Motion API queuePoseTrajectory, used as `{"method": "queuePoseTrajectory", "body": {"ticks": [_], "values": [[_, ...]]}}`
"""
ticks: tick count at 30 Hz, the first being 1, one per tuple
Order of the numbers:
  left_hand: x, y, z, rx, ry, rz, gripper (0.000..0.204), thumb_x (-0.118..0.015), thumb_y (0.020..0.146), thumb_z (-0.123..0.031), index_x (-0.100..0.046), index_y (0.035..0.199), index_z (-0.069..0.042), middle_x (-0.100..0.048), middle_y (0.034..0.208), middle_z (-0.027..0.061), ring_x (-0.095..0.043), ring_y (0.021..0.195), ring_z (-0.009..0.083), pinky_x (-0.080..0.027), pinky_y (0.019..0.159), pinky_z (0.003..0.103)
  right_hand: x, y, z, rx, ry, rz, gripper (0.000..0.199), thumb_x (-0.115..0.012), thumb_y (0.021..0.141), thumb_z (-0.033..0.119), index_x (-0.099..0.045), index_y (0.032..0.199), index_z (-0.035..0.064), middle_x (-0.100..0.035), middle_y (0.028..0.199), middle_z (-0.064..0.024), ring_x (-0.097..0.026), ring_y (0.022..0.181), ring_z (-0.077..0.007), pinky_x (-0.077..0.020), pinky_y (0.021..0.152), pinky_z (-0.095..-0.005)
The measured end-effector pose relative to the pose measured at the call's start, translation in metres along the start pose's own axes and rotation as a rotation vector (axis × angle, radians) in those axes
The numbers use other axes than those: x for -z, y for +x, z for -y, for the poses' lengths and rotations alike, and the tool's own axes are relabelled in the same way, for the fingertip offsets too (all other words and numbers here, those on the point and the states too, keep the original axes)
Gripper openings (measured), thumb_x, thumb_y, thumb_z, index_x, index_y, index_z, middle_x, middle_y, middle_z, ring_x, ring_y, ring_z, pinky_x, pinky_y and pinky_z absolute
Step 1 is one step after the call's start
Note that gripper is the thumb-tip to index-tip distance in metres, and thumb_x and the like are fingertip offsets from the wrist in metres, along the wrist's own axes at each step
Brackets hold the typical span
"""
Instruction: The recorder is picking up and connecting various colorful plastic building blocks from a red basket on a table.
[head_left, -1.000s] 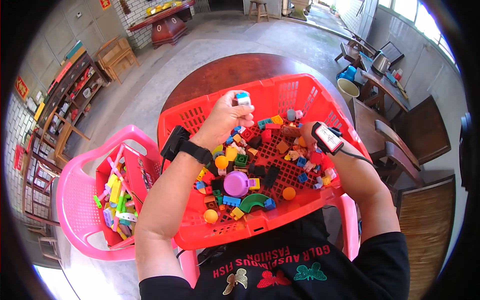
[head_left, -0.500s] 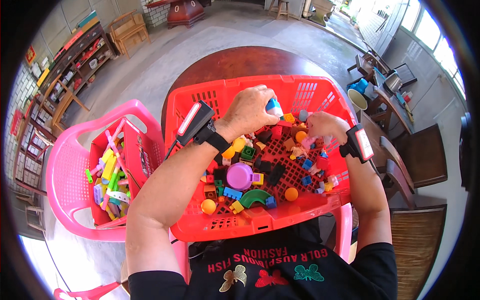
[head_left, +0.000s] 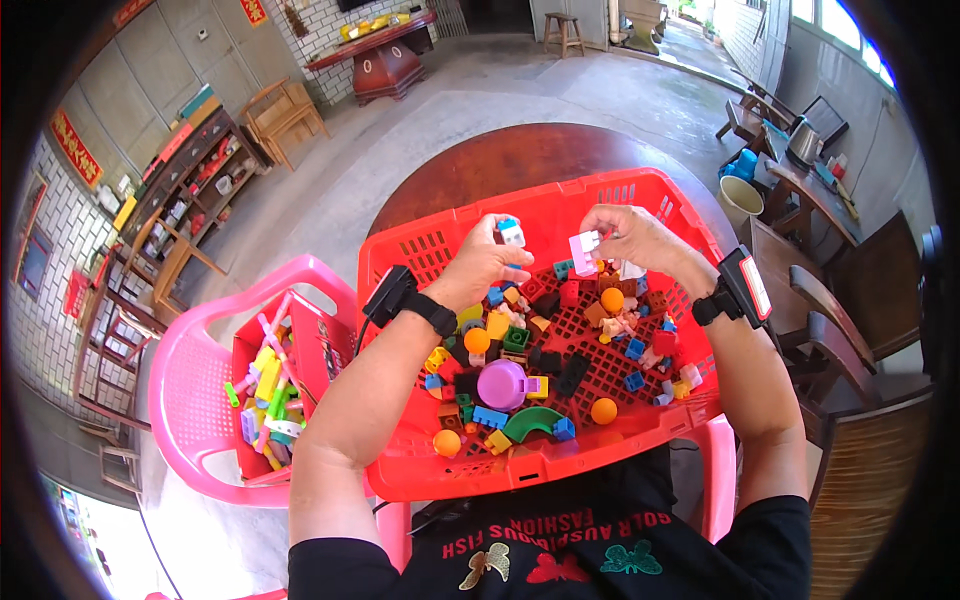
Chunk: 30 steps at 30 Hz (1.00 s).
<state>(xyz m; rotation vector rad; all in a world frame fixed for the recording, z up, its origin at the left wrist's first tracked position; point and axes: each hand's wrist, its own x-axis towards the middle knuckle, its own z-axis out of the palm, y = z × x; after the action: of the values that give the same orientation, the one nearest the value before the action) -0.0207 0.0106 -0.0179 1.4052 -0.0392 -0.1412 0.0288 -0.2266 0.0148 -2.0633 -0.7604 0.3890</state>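
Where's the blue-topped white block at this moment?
In the head view, the blue-topped white block is in the left hand, held over the red basket toward its far wall, left of the pale pink block in the right hand.

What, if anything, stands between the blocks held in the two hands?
Nothing visible: open space separates the blue-and-white block in the left hand from the pink-and-white block in the right hand. The red basket shows behind that gap.
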Motion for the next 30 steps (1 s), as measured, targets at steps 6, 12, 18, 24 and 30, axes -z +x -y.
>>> {"method": "queuePoseTrajectory", "body": {"ticks": [6, 12, 18, 24, 30], "values": [[0.001, 0.000, -0.011, 0.226, -0.171, 0.119, 0.027, -0.062, 0.079, -0.006, -0.049, 0.102, -0.007, -0.053, 0.089, 0.0056, -0.059, 0.079, 0.0174, -0.054, 0.066, 0.034, -0.012, 0.001, 0.008, 0.100, -0.070, -0.074, 0.021, -0.061, 0.072, 0.006, -0.057, 0.093, 0.0032, -0.060, 0.077, -0.0018, -0.056, 0.067, -0.0081, -0.0474, 0.059, -0.0242], [-0.003, -0.005, -0.007, 0.170, 0.235, 0.244, 0.017, -0.059, 0.084, -0.016, -0.055, 0.098, -0.007, -0.051, 0.081, -0.0010, -0.054, 0.070, 0.0097, -0.052, 0.059, 0.026, -0.020, 0.002, 0.013, 0.268, -0.132, -0.143, 0.024, -0.061, 0.071, 0.004, -0.057, 0.094, 0.0032, -0.060, 0.082, -0.0047, -0.058, 0.076, -0.0114, -0.0474, 0.066, -0.0271], [-0.010, -0.007, -0.003, 0.156, 0.044, 0.354, 0.029, -0.067, 0.080, -0.029, -0.058, 0.100, -0.009, -0.056, 0.082, -0.0035, -0.048, 0.058, 0.0036, -0.044, 0.052, 0.018, -0.027, -0.003, 0.024, 0.441, -0.100, -0.121, 0.032, -0.062, 0.070, 0.005, -0.056, 0.101, 0.0045, -0.061, 0.087, -0.0097, -0.060, 0.076, -0.0186, -0.0472, 0.069, -0.0305], [-0.007, -0.002, -0.010, 0.028, 0.158, 0.170, 0.028, -0.064, 0.081, -0.016, -0.055, 0.107, -0.008, -0.058, 0.083, -0.0028, -0.052, 0.064, 0.0032, -0.048, 0.057, 0.020, -0.016, 0.006, -0.003, 0.196, -0.024, -0.170, 0.031, -0.059, 0.075, 0.005, -0.054, 0.105, 0.0054, -0.061, 0.085, -0.0100, -0.060, 0.070, -0.0174, -0.0472, 0.063, -0.0313], [-0.003, -0.005, -0.018, 0.051, 0.130, 0.136, 0.018, -0.062, 0.082, -0.019, -0.056, 0.096, -0.009, -0.057, 0.083, -0.0025, -0.049, 0.061, 0.0024, -0.045, 0.053, 0.019, -0.014, 0.013, -0.037, 0.322, -0.520, -0.188, 0.025, -0.049, 0.066, -0.009, -0.058, 0.087, 0.0009, -0.060, 0.081, -0.0141, -0.061, 0.075, -0.0272, -0.0491, 0.067, -0.0354]]}}
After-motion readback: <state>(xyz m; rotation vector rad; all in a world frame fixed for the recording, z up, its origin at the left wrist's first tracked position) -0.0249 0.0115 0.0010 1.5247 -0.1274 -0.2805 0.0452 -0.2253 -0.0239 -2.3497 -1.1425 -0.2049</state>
